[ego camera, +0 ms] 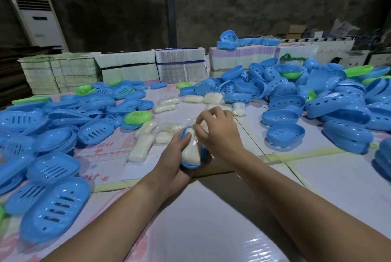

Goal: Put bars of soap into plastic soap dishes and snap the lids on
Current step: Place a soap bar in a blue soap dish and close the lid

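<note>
Head view — left hand (169, 162) grips dish (203, 156), right hand (218, 128) pinches soap (191, 149).

The left hand (172, 161) cups a blue soap dish (191, 164) with a wrapped white bar (191, 149) lying in it, while the right hand (220, 132) pinches the wrapper at its far end. Blue lids (53, 168) crowd the table (211, 219) to the left, and more dishes (285, 132) pile up on the right.

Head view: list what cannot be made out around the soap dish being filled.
- Underside of the blue dish: hidden by the left hand that holds it.
- Far end of the soap bar: covered by the right hand.
- Whether the right fingers pinch the wrapper or the soap: too small to tell.
- Print on the table sheet: partly covered by slotted lids.
</note>
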Available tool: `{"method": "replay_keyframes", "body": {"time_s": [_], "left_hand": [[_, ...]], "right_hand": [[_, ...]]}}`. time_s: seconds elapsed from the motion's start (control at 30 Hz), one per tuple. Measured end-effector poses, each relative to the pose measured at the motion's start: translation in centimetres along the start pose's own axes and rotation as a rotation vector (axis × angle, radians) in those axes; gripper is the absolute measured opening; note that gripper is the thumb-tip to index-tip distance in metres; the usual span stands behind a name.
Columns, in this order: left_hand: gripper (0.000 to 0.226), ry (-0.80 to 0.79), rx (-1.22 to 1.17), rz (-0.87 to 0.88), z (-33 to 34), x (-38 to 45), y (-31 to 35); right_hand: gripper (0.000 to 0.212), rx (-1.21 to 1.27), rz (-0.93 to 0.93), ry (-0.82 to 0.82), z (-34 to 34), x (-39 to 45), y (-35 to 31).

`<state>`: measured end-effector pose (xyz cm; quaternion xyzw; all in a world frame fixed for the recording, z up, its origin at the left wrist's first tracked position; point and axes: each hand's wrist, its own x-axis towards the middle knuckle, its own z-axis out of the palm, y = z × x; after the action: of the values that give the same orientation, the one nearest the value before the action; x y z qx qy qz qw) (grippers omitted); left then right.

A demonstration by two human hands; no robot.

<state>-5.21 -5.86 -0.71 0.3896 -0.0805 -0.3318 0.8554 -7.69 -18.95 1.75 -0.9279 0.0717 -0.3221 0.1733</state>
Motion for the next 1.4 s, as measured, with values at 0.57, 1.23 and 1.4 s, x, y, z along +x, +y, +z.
{"method": "replay_keyframes", "body": {"time_s": [0.57, 1.23, 1.4], "left_hand": [[0.039, 0.087, 0.006, -0.028, -1.1, 0.5, 0.6], [0.032, 0.072, -0.233, -0.062, -0.7, 0.4, 1.0], [0.056, 0.016, -0.152, -0.035, -0.5, 0.5, 1.2]], "right_hand": [[0.012, -0.486, 0.522, -0.412, -6.0, 1.8, 10.6], [0.033, 1.713, 0.703, -0.233, -2.8, 0.4, 0.3], [0.033, 0.844, 0.334, -0.224, -0.9, -0.3, 0.5]]}}
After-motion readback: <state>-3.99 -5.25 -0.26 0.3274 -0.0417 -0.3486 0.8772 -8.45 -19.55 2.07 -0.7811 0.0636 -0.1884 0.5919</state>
